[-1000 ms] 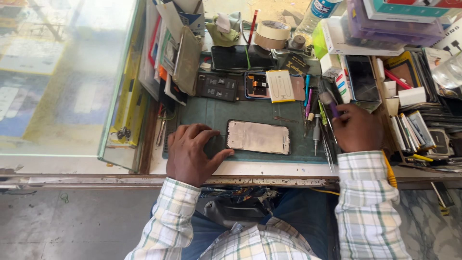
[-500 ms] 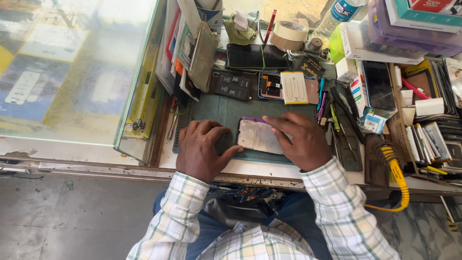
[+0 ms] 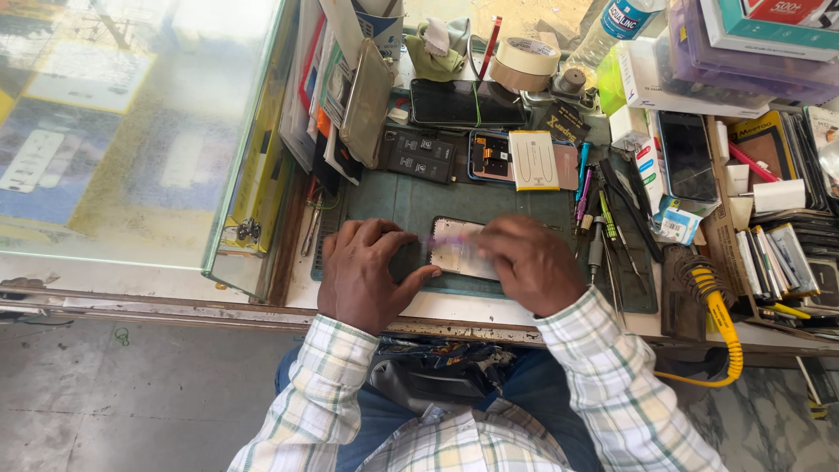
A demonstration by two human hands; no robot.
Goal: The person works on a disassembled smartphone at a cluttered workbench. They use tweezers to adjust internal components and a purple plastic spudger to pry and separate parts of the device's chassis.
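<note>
A pale rectangular phone panel [image 3: 456, 253] lies flat on the dark green work mat [image 3: 411, 201], at the mat's near edge. The left hand [image 3: 365, 273] rests palm down on the mat just left of the panel, fingers spread fairly wide, the thumb touching the panel's near left corner. The right hand [image 3: 523, 262] covers the panel's right end, fingers curled in narrow over it; a thin purplish tool [image 3: 450, 238] shows blurred at its fingertips, and whether the fingers pinch it cannot be told for sure.

Beyond the panel, at the mat's far edge, lie two black flat batteries [image 3: 421, 156] with small white labels, then an opened phone body [image 3: 488, 155], then a white rectangular pack with a yellow edge [image 3: 534, 160]. Farther still from the panel, a dark phone [image 3: 454, 103] lies face up, with a roll of tan tape [image 3: 523, 63] beside it.

Right of the panel stands a row of slim screwdrivers and tweezers [image 3: 603, 218] in pink, blue, green and black. Beyond them, a white carton [image 3: 651, 74] sits under purple translucent boxes [image 3: 743, 61], topped by a teal box with a red corner [image 3: 769, 22]. A small blue-and-white labelled packet [image 3: 675, 220] lies near the tools. A yellow coiled cord [image 3: 721, 328] hangs off the bench to the panel's right.

Left of the panel, a glass counter top [image 3: 131, 131] shows blue and yellow flat packages beneath.
</note>
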